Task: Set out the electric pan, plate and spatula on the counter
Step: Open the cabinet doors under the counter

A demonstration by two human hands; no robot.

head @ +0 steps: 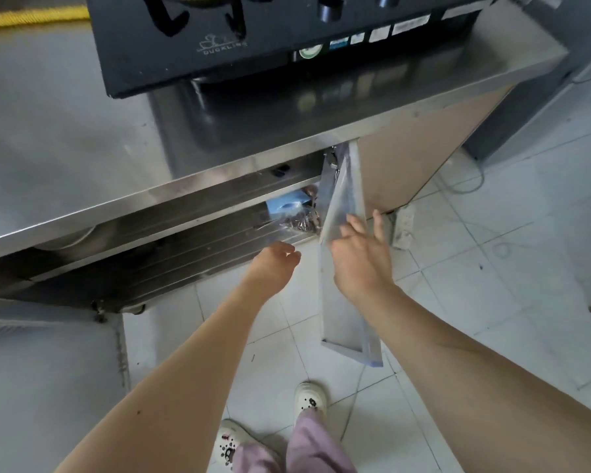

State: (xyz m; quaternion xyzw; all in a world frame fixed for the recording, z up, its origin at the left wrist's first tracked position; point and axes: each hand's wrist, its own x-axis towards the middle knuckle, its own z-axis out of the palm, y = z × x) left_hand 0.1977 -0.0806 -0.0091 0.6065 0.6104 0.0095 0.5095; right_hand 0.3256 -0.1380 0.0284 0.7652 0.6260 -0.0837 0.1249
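Observation:
No pan, plate or spatula shows in the head view. I stand in front of a steel counter (pixel 65 158) whose cabinet door (pixel 342 261) hangs swung out towards me. My right hand (pixel 359 254) rests on the door's top edge, fingers spread over it. My left hand (pixel 277 264) reaches towards the cabinet opening with its fingers curled, holding nothing. Inside on the shelf (pixel 171 247) lie a blue packet (pixel 287 203) and a clear bag of dark items (pixel 302 221). A round metal vessel (pixel 75 237) is partly hidden under the counter edge at left.
A black gas stove (pixel 219 46) sits on the counter at the back, with a yellow hose (pixel 31 17) behind at left. White floor tiles (pixel 492 268) lie below, with a power strip (pixel 403 227) and cable by the cabinet. My feet (pixel 307 399) stand near the door.

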